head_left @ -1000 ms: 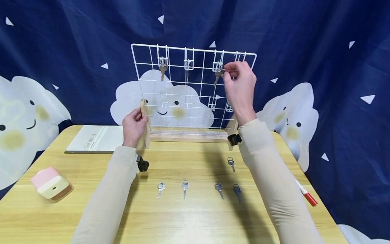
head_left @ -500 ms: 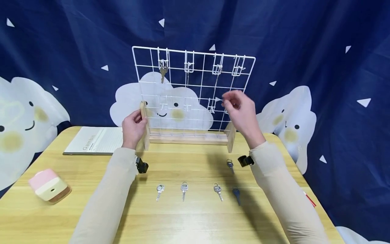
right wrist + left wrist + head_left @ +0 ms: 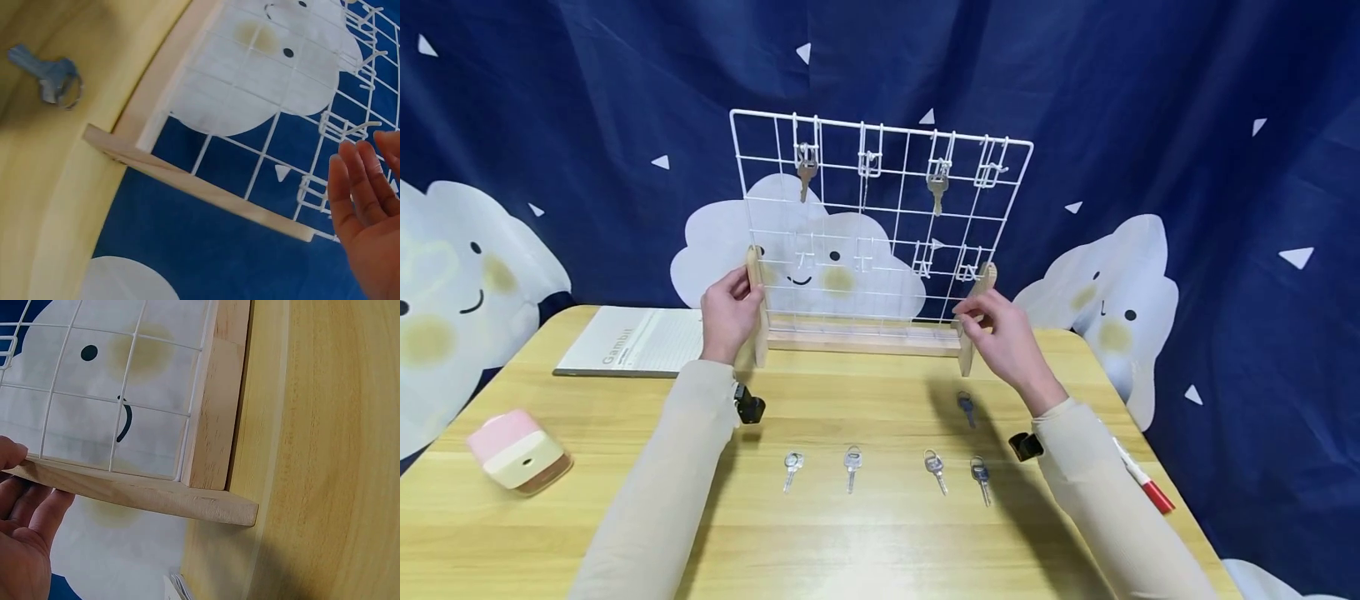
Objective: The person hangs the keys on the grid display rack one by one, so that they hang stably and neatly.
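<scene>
A white wire grid rack (image 3: pixel 898 210) stands on the table in a wooden base. My left hand (image 3: pixel 728 315) grips its left wooden post (image 3: pixel 137 494), thumb on one side and fingers on the other. Bronze-coloured keys hang from the upper hooks: one key (image 3: pixel 807 173) at the left, another key (image 3: pixel 937 190) third along, and between them one seen nearly edge-on. My right hand (image 3: pixel 1000 337), fingers loosely bent, holds nothing beside the right post (image 3: pixel 976 317). In the right wrist view its fingers (image 3: pixel 359 181) appear near the white hooks (image 3: pixel 344 127).
Several silver keys with rings lie in front of the rack, among them one key (image 3: pixel 966 408) below my right hand. A notebook (image 3: pixel 632 342) lies at the left behind a pink and cream box-like object (image 3: pixel 520 452). A red-capped marker (image 3: pixel 1142 477) lies near the right edge.
My right hand has let go of the third hanging key and come down to the right post. That key has turned on its hook. The left hand stays on its post.
</scene>
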A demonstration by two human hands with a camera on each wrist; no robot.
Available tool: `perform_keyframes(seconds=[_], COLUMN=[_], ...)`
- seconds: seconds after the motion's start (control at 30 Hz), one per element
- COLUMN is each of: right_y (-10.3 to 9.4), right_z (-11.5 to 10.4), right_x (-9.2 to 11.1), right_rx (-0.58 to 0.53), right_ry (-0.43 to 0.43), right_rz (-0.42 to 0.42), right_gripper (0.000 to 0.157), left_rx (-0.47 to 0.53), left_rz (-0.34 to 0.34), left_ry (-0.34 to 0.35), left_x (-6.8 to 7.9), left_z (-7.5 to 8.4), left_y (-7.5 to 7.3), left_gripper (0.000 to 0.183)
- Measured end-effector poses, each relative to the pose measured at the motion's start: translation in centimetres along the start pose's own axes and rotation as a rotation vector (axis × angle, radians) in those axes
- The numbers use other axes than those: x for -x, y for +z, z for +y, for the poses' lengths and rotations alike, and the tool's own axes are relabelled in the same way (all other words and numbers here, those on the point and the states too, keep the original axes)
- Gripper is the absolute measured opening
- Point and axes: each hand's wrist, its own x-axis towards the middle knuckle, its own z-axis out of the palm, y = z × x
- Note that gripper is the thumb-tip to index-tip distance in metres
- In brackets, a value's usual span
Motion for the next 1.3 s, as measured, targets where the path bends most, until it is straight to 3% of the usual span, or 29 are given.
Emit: perform_keyframes(seconds=[0.43,0.7,1.0,1.3], right_y=[0.9,1.1,1.2,2.4], right_z=[2.2,3.6,5.6,7.6], right_x=[2.0,3.0,4.5,5.1], right_rx=[0.029,0.017,0.026,0.045], right_ry=[0.021,0.097,0.221,0.235], right_rz=[-0.134,-0.225,-0.376,-0.45], right_gripper=[0.015,0.016,0.029,0.031], left_rx=[0.021,0.016,0.013,0.006], left_rz=[0.008,0.002,0.001,0.002], left_ry=[-0.015,-0.013,-0.02,-0.008], left_x=[0.0,0.0,0.0,-0.2], left_z=[0.1,0.1,-0.1,-0.2], left_y=[0.0,0.1,0.0,0.1], left_gripper=[0.042,0.043,0.043,0.041])
